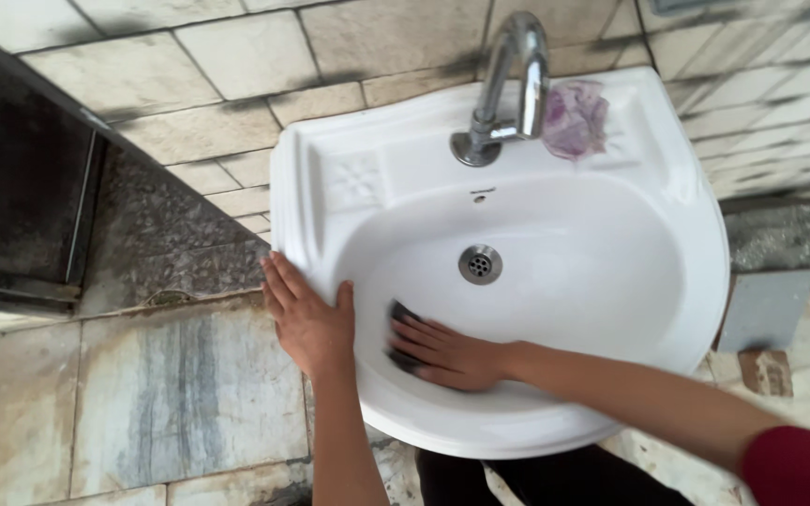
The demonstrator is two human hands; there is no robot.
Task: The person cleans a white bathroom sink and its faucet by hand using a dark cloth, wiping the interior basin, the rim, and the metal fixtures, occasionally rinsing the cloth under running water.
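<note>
Right hand [447, 354] lies flat inside the basin, fingers together and pointing left, pressing down on a dark scrubbing pad [401, 323]. Only the pad's dark edges peek out from beneath the fingertips [407, 330], at the near-left slope of the bowl; most of it is covered by the hand itself, so its shape cannot be told. The forearm reaches in from the lower right, ending in a red sleeve [797, 466] at the frame's edge.

Left hand [307, 317] sits just beside it, palm down on the rim of the white sink [696, 234], fingers spread loosely over the left lip and thumb toward the bowl, holding nothing. The two hands are near each other but apart.

Further up the bowl, well clear of the pad, sits the round metal drain [480, 264]. Behind it, on the back ledge, rises the chrome tap [508, 89], and touching its right side is a crumpled purplish cloth [576, 119]. Worn tiled walls [189, 84] surround the sink, and a stained tiled floor [171, 394] shows below it.
</note>
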